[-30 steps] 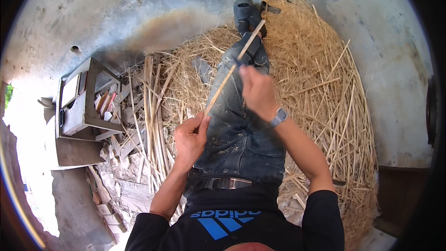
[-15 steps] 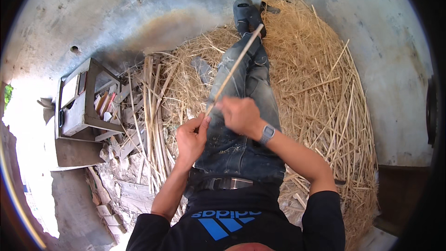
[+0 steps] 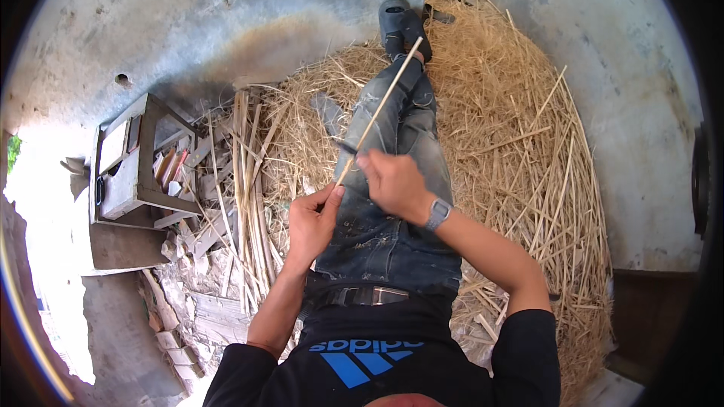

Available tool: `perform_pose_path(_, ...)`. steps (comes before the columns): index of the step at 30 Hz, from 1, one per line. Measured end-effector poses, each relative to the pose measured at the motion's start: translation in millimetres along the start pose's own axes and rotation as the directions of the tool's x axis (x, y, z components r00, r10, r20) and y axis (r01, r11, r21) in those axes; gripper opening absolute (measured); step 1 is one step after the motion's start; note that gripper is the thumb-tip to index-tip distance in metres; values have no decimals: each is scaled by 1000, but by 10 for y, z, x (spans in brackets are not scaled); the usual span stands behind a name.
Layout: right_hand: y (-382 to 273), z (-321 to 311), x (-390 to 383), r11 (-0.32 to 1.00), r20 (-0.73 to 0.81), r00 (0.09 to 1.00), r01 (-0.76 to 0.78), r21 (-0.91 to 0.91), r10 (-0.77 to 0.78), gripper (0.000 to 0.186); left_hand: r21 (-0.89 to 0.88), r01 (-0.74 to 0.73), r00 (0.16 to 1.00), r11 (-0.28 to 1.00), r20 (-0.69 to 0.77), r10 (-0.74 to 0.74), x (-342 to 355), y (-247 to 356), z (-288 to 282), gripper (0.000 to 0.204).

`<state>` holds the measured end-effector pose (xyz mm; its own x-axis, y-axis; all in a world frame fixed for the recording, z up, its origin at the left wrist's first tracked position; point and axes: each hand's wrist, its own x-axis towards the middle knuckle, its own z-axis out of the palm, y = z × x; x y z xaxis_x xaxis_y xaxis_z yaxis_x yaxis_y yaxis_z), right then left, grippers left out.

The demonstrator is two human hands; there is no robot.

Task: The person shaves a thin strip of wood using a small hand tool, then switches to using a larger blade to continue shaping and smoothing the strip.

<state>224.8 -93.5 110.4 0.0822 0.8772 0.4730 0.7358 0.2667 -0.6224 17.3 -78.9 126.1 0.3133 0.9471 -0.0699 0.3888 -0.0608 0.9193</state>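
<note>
A long, thin pale wooden strip (image 3: 388, 96) slants over my outstretched legs, its far end near my crossed feet. Its near end is pinched between the thumb and fingers of my left hand (image 3: 313, 224). My right hand (image 3: 400, 187), with a watch on its wrist, is closed just beyond the left one. A short dark knife blade (image 3: 345, 145) juts from that fist and lies across the strip. The knife's handle is hidden by my fingers. Pale shavings dot my jeans (image 3: 373, 245).
Straw-like shavings and loose strips (image 3: 520, 151) cover the floor on the right. A bundle of longer strips (image 3: 247, 203) lies to my left, beside a worn wooden stool-like frame (image 3: 143, 158) with papers inside. Grey walls (image 3: 596, 68) curve around me.
The strip has rolled or tilted slightly, showing a narrower side. The dark blade now shows across it, left of my right fist. My left hand has barely moved.
</note>
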Motion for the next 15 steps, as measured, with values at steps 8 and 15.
perform_pose_path(8, 59, 59, -45, 995, 25, 997, -71, 66, 70, 35, -3, -1, 999, 1000, 52, 1, 34, -1, -31, 34)
perform_pose_path(15, 260, -247, 177, 881, 11, 951, -291, 373, 310, 42, -118, 35, 997, 992, 73, -26, 89, 1, -39, 30)
